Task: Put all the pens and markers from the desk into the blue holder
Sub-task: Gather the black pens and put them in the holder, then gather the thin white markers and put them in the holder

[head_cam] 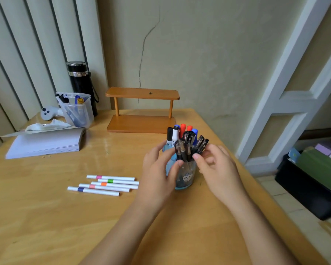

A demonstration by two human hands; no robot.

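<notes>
**Wooden desk against cracked beige wall: pen-sorting in progress**

Surface: light wooden desk [46, 217], set against a cracked beige wall.

Right hand [216, 169]: thumb and fingers curled together around a bundle of black gel pens [187, 150], which stands upright in the holder.

Left hand [159, 169]: fingers spread apart, thumb tip resting against the holder's near side.

Translucent blue cylindrical holder [187, 178]: upright between both hands; also contains red, blue, black and white capped markers [180, 132].

Five white markers with coloured bands [107, 184]: lying flat in a row, left of the holder.

Behind: orange two-tier wooden shelf [141, 109], stack of white paper [46, 142], clear plastic bin [76, 109], black flask [82, 83].
</notes>
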